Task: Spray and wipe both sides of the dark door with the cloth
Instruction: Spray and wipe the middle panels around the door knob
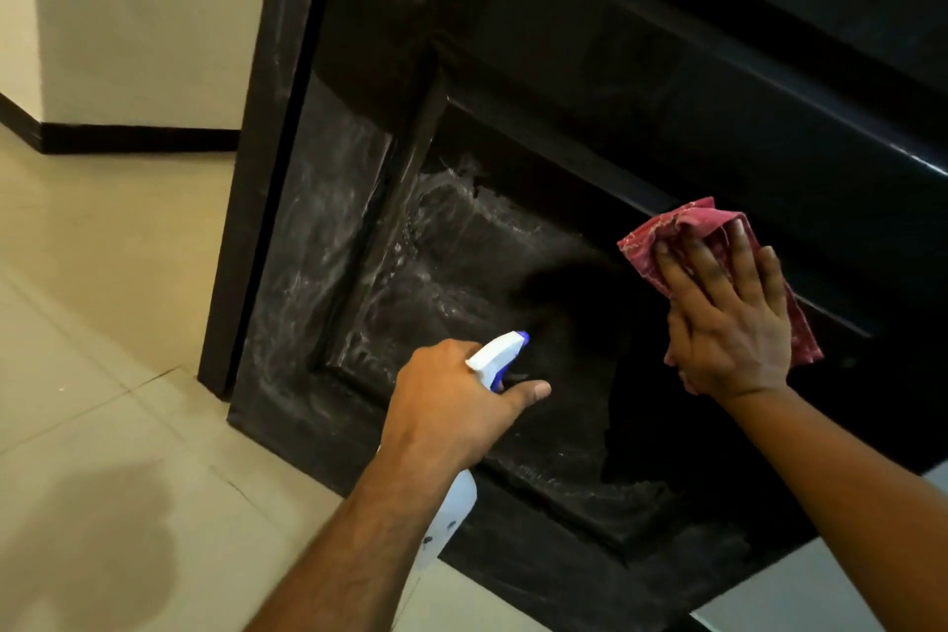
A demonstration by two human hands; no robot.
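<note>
The dark door (641, 82) fills the upper right, and its lower recessed panel is streaked with whitish wet spray. My left hand (451, 405) grips a white spray bottle (451, 508) with a white and blue nozzle (500, 354) aimed at the panel. Further right, my right hand (728, 318) presses a red patterned cloth (682, 231) flat against the door with straight fingers. Most of the cloth lies under the palm.
The dark door frame (256, 169) stands at the left of the door. A cream wall with a dark skirting board (138, 136) lies further left. Pale floor tiles (102, 323) spread below, with a shadow on them at the lower left.
</note>
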